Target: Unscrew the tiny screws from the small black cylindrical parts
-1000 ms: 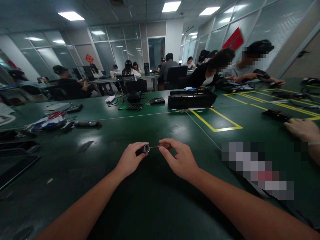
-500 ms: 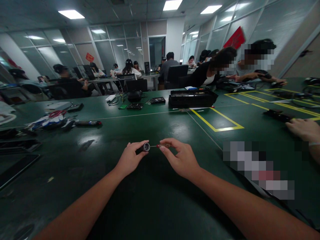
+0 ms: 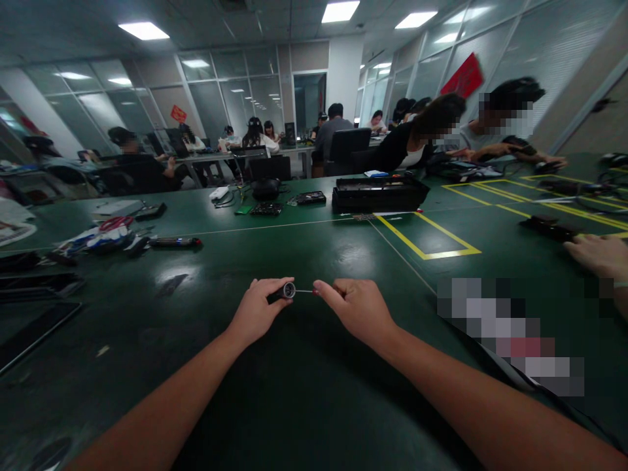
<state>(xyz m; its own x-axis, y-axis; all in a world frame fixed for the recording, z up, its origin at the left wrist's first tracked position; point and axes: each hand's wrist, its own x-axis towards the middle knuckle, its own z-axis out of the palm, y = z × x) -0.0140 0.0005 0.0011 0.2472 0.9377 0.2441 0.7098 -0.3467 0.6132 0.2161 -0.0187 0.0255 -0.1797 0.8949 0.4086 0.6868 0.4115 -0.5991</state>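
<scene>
My left hand (image 3: 256, 309) is closed around a short black cylinder (image 3: 288, 290), whose round, silver-rimmed end faces me; it looks like a flashlight, though most of the body is behind my fingers. Level with it, my right hand (image 3: 362, 307) grips a small screwdriver (image 3: 305, 291) by its handle, thumb along the red front part. The thin shaft points left and its tip meets the cylinder's side at the rim; whether it sits in a hole or a screw I cannot tell. Curled fingers hide nearly all of the handle. Both hands are just above the green table (image 3: 314, 392).
A long black casing (image 3: 377, 195) and circuit boards (image 3: 265, 209) lie at the back. Leftward are a dark pen-like tool (image 3: 175, 243), a heap of gloves (image 3: 105, 237) and black frames (image 3: 36, 333). A co-worker's hand (image 3: 596, 255) reaches in at right, near a pixelated sheet (image 3: 510, 337).
My right hand has turned on the screwdriver: its fingers, stretched forward before, are now curled in and the thumb lies forward. My left hand keeps its hold on the cylinder.
</scene>
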